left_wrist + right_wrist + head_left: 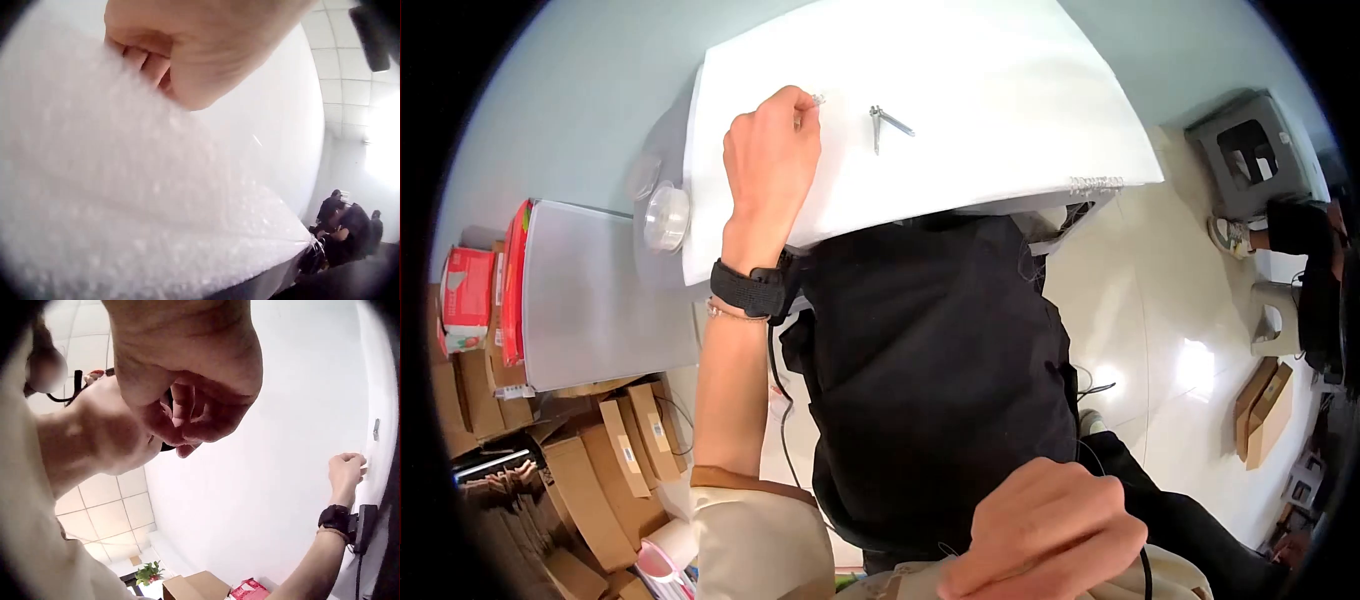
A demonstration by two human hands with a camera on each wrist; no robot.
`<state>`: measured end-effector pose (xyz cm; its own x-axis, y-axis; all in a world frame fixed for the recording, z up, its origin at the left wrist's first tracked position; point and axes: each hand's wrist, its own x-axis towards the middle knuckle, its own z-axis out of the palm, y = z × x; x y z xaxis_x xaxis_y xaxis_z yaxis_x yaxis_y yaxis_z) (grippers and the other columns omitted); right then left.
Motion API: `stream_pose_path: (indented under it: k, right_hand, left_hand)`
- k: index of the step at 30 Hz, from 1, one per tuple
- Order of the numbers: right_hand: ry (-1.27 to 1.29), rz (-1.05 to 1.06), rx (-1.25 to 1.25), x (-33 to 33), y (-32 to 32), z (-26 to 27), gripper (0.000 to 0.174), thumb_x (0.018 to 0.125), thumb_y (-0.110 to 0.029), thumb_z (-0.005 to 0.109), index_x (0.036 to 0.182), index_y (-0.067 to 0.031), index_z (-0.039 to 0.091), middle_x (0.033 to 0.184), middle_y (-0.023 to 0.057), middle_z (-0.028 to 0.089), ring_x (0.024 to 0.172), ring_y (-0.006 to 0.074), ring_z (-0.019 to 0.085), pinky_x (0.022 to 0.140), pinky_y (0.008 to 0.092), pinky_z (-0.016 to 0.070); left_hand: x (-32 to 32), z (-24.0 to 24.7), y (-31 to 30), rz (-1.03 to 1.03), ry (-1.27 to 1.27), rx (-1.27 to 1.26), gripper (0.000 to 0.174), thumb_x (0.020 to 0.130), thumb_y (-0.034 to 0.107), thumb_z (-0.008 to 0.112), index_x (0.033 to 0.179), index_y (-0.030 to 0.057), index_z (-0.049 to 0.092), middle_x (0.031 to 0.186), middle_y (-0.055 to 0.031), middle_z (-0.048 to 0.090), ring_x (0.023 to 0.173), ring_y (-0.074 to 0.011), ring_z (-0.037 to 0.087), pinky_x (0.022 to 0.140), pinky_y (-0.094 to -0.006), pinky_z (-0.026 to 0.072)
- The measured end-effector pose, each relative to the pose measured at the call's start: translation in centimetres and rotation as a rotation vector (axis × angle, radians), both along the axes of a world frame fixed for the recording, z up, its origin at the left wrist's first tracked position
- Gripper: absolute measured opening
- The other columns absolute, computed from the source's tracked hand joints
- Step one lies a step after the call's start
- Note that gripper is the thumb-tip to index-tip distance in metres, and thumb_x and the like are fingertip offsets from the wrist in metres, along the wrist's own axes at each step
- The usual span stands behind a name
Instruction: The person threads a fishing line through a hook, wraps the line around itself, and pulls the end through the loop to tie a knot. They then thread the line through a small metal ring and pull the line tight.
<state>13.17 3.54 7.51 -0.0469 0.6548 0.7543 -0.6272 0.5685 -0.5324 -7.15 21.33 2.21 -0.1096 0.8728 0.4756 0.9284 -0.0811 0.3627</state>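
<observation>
Head view showed a small silvery screw [815,100] pinched at the tips of the thumb and forefinger of the left hand [770,160]. The screw sat just above a white foam board [1000,100], near its far left part. The other fingers [147,62] of that hand were curled tight into the palm, their knuckles resting on the board's pebbled surface, as the left wrist view showed from close by. Two loose screws [887,122] lay crossed on the board just to the right of the pinched one, apart from the hand. A black wrist strap [748,288] circled the left wrist at the board's near edge.

The right hand [1040,530] was held low against the person's chest, well apart from the board and the screws. The right wrist view showed its fingers [187,412] folded in against the palm in a fist, and whether anything lay inside could not be told.

A black garment [940,380] hung from under the board toward the person. A clear round container [666,216] stood beside the board's left edge. Red packs [467,298] were stacked farther left, their print too small to read. Cardboard boxes [615,460] with pale labels stood below them, the labels likewise illegible. A grey box [1250,150] sat on the tiled floor to the right.
</observation>
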Motion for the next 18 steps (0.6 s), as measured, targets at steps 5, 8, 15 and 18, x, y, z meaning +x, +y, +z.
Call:
stream_pose_path:
  k: [5, 8, 15, 18]
  right_hand:
    - [-0.038, 0.031, 0.002, 1.0, -0.1, 0.3, 0.005, 0.069, 0.002, 0.061, 0.064, 0.0052, 0.061, 0.060, 0.0145, 0.060, 0.036, 0.0114, 0.049, 0.030, 0.0187, 0.0366]
    - [-0.091, 0.072, -0.016, 1.5, -0.1, 0.8, 0.004, 0.069, 0.002, 0.061, 0.065, 0.0051, 0.061, 0.060, 0.0145, 0.060, 0.036, 0.0113, 0.049, 0.030, 0.0181, 0.0365]
    - [-0.010, -0.014, -0.089, 0.4, 0.0, -0.6, 0.005, 0.072, 0.000, 0.065, 0.069, 0.0034, 0.064, 0.057, 0.0124, 0.059, 0.038, 0.0109, 0.050, 0.031, 0.0186, 0.0351]
    - [-0.059, 0.107, -0.219, 1.1, 0.0, -1.4, 0.002, 0.068, 0.002, 0.066, 0.068, 0.0032, 0.064, 0.057, 0.0148, 0.060, 0.040, 0.0149, 0.054, 0.034, 0.0203, 0.0386]
  left_hand:
    - [-0.4, -0.9, 0.0, -0.118, 0.077, 0.217, 0.010, 0.076, 0.007, 0.059, 0.082, -0.0002, 0.064, 0.073, -0.0147, 0.065, 0.061, -0.0271, 0.062, 0.060, -0.0318, 0.0477]
    - [0.6, 0.3, -0.5, -0.034, -0.199, -0.008, 0.012, 0.077, 0.007, 0.061, 0.084, -0.0022, 0.064, 0.075, -0.0134, 0.065, 0.062, -0.0223, 0.063, 0.059, -0.0287, 0.0472]
    - [3.1, 4.3, -9.0, -0.167, -1.096, 0.066, 0.013, 0.077, 0.001, 0.062, 0.087, -0.0076, 0.060, 0.076, -0.0143, 0.064, 0.061, -0.0157, 0.059, 0.055, -0.0244, 0.0443]
    - [5.1, 4.5, -15.0, -0.253, -1.307, 0.126, 0.012, 0.078, 0.000, 0.060, 0.087, -0.0065, 0.057, 0.072, -0.0171, 0.061, 0.058, -0.0178, 0.056, 0.051, -0.0261, 0.0432]
